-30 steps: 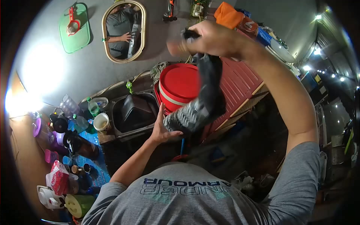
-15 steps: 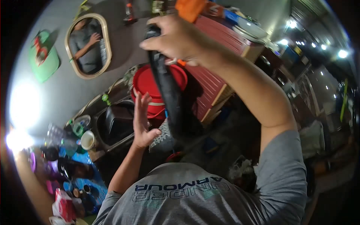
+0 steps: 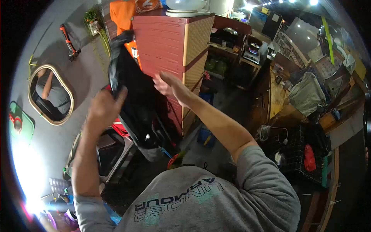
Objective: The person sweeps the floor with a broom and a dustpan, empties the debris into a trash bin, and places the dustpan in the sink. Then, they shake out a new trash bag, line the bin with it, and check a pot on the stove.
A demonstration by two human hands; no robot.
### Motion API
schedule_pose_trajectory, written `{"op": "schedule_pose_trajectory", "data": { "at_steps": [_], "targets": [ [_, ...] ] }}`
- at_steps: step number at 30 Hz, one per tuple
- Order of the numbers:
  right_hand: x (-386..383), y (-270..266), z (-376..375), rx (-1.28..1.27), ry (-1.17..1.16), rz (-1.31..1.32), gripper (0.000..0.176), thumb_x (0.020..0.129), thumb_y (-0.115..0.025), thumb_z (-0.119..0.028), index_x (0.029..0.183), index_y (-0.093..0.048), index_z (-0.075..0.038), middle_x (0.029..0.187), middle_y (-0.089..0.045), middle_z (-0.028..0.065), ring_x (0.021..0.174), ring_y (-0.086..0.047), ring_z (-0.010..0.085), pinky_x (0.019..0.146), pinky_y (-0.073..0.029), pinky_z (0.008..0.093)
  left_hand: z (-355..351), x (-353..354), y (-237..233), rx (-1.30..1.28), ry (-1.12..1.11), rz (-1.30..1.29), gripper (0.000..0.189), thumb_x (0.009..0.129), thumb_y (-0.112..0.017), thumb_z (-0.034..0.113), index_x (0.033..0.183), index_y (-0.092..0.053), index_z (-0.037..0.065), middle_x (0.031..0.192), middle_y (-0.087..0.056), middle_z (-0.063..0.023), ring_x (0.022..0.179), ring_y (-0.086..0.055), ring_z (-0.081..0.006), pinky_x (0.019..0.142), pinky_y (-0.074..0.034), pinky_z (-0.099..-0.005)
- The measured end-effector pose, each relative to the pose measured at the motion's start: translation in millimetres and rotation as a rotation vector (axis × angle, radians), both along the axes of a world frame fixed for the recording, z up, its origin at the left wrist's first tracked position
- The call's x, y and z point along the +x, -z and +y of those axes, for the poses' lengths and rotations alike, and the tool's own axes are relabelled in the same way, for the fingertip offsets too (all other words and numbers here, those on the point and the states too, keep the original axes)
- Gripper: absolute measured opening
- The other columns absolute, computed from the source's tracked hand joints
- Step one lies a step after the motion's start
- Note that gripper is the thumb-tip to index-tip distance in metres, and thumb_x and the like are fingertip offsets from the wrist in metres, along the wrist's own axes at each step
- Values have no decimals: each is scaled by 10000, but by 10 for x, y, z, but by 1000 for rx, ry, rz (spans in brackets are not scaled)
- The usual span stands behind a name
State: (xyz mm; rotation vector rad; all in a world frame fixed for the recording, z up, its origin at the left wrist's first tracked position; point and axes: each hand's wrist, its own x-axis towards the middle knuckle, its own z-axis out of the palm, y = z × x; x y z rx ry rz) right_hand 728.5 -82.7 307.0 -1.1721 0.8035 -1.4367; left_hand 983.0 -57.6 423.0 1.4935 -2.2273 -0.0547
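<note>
A long black sheet-like thing (image 3: pixel 133 83), glossy along its left edge, stretches upright in front of the dresser; I cannot make out whether it is cloth or plastic. My left hand (image 3: pixel 104 108) is at its left edge, with the thumb raised. Blur hides whether those fingers grip it. On the other side, my right hand (image 3: pixel 170 87) is open, fingers pointing at the black sheet, with nothing seen in it. Behind the sheet's lower part, only a sliver of the red bucket (image 3: pixel 120 127) shows.
A maroon dresser (image 3: pixel 158 42) stands ahead, with a bowl (image 3: pixel 186 4) on top and an orange bag (image 3: pixel 121 17) beside it. A mirror (image 3: pixel 51 94) hangs on the left wall above a sink (image 3: pixel 112 150). Farther right are a lit stove (image 3: pixel 252 54) and a wooden table (image 3: pixel 280 96).
My right hand has let go of the black thing's top and come down to the right. The black thing has spread wider. My left hand has moved left, and the view has turned right.
</note>
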Motion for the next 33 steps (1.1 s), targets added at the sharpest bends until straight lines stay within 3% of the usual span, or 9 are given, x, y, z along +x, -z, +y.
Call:
{"op": "schedule_pose_trajectory", "data": {
  "at_steps": [3, 5, 7, 11, 12, 13, 21, 27, 33],
  "targets": [
    [-595, 1407, -224, -66, -41, 319, 519, 937, -481, -599, 1034, -492, -89, 906, -435, -15, 825, -430, 93, 753, -393, 261, -197, -66, -142, -38, 188, 458, 640, 923, -530, 538, 796, -638, -79, 748, -623, -303, 742, -626, -427, 710, -458, -483],
    [-521, 1421, 376, 210, -145, 44, 623, 922, -500, -606, 1186, -503, -41, 1080, -494, 60, 999, -479, 152, 884, -394, 309, -403, -22, 44, -655, 197, -72, 633, 926, -542, 522, 741, -625, -77, 628, -589, -252, 599, -595, -330, 635, -452, -451],
    [-478, 1675, 527, 262, -189, 93, 811, 863, -576, -622, 1424, -388, -68, 1395, -465, 100, 1289, -422, 187, 1074, -310, 343, -199, -213, -441, -79, 48, 116, 646, 920, -551, 532, 756, -623, -89, 589, -555, -224, 565, -552, -278, 618, -447, -430],
    [-243, 1843, 819, -150, -197, 481, 1233, 706, -775, -586, 1523, -49, -15, 1584, -121, 155, 1442, -191, 266, 1173, -155, 396, -274, -532, -359, -539, 275, 21, 602, 930, -571, 479, 775, -605, -101, 593, -539, -203, 578, -524, -202, 596, -424, -402],
    [-146, 1856, 816, -222, -171, 422, 1265, 662, -809, -577, 1520, -71, -11, 1579, -145, 155, 1434, -206, 259, 1171, -166, 381, -131, -625, -642, -114, 138, 63, 542, 956, -551, 424, 892, -603, -112, 718, -586, -239, 697, -556, -198, 687, -447, -385],
    [-64, 1814, 839, -296, -148, 357, 1299, 617, -843, -568, 1517, -93, -7, 1574, -170, 156, 1427, -221, 252, 1169, -178, 366, 52, -830, -668, -319, 384, 412, 522, 965, -538, 404, 986, -590, -114, 817, -605, -263, 781, -573, -234, 772, -449, -392],
    [-25, 1526, 989, -232, 1, 75, 1261, 516, -950, -132, 1495, -157, -71, 1484, -329, 95, 1350, -327, 247, 1161, -234, 393, 208, -1064, -856, -422, 249, -95, 521, 951, -544, 423, 1090, -595, -77, 927, -618, -309, 887, -610, -425, 799, -454, -442],
    [-169, 1296, 1199, -322, -14, 103, 1200, 547, -940, -155, 1471, -180, -64, 1415, -368, 93, 1335, -344, 240, 1141, -252, 384, 140, -1125, -1166, -599, 202, -374, 329, 1021, -379, 292, 1265, -589, 225, 766, -558, -246, 771, -590, -433, 679, -445, -518],
    [-345, 1360, 1293, -293, 4, 153, 1330, 516, -964, -314, 1496, -116, -16, 1483, -298, 116, 1387, -271, 229, 1156, -200, 377, 90, -1260, -1177, -620, 344, -49, 641, 918, -580, 488, 663, -552, -100, 536, -468, -261, 469, -468, -349, 558, -431, -450]
  ]
}}
